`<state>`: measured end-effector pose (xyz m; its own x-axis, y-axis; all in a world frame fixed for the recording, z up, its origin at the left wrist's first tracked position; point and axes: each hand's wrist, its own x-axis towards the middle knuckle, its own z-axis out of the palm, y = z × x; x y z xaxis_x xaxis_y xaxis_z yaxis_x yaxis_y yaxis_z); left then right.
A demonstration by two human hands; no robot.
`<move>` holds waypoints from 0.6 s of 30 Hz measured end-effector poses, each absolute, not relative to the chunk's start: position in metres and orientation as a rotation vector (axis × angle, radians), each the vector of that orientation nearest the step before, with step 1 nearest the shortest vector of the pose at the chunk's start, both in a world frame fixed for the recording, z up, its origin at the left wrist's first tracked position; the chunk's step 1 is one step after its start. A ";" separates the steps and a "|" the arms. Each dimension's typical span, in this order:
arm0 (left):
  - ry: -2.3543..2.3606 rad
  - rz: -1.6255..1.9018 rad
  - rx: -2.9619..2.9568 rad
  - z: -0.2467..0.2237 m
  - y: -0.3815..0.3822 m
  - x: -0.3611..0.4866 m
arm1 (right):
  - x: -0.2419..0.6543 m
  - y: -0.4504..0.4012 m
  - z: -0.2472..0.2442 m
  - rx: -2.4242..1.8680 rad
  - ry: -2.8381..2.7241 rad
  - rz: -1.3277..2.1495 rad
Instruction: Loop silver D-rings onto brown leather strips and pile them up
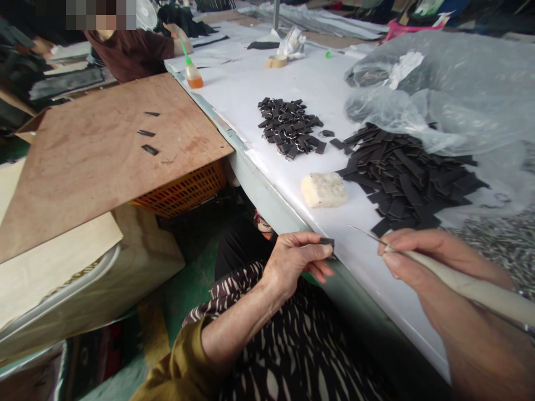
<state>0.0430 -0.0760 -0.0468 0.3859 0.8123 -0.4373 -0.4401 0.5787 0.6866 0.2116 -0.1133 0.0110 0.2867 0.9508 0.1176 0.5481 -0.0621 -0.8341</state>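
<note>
Between the thumb and fingers of my left hand is a small dark strip, held at the table's edge. My right hand grips a pale-handled tool like a pen, its thin metal tip pointing left towards the strip but apart from it. Beyond my hands lies a worn whitish block. A heap of flat dark strips spreads to its right. Farther back is a pile of folded dark tabs with metal rings.
Clear plastic sheeting covers the right side, above many small metal pieces. A glue bottle with orange liquid and a tape roll stand farther back. A wooden board adjoins at left; another person sits beyond it.
</note>
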 end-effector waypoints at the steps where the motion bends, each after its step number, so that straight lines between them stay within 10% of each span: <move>1: 0.846 0.852 0.515 -0.047 -0.077 0.044 | 0.213 -0.114 0.011 -1.726 -1.373 0.600; 18: 0.943 0.887 0.596 -0.040 -0.085 0.061 | 0.240 -0.137 0.002 -1.759 -1.369 0.468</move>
